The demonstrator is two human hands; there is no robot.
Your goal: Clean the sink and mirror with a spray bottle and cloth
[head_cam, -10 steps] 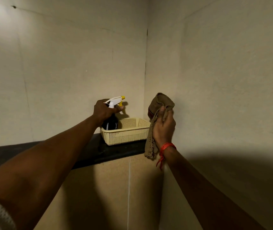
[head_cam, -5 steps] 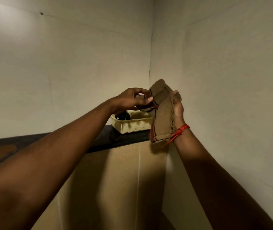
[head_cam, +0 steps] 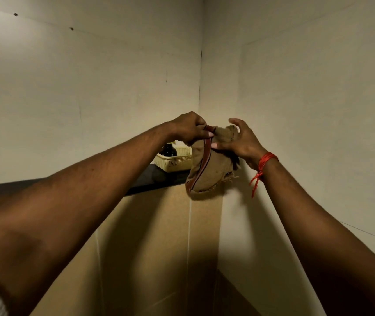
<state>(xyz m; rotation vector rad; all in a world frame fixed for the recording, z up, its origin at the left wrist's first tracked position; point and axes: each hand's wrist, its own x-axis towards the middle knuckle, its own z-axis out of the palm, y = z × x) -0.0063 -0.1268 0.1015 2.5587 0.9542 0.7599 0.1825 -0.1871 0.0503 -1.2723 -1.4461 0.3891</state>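
Observation:
A brown cloth (head_cam: 211,167) with a red stripe hangs folded in front of the wall corner. My left hand (head_cam: 188,127) pinches its top edge. My right hand (head_cam: 241,142), with a red thread on the wrist, holds the cloth's right side with thumb and fingers. The dark spray bottle (head_cam: 168,150) stands in a cream plastic basket (head_cam: 177,161) on the shelf, behind my left wrist; its trigger head is hidden. No sink or mirror is in view.
A dark shelf (head_cam: 145,180) runs along the left wall to the corner, with the basket at its right end. Plain pale walls meet in the corner (head_cam: 201,76). Tan tiles (head_cam: 159,236) cover the wall below the shelf.
My left hand let go of the spray bottle, left it in the basket and took hold of the cloth. Both hands now gather the cloth more tightly.

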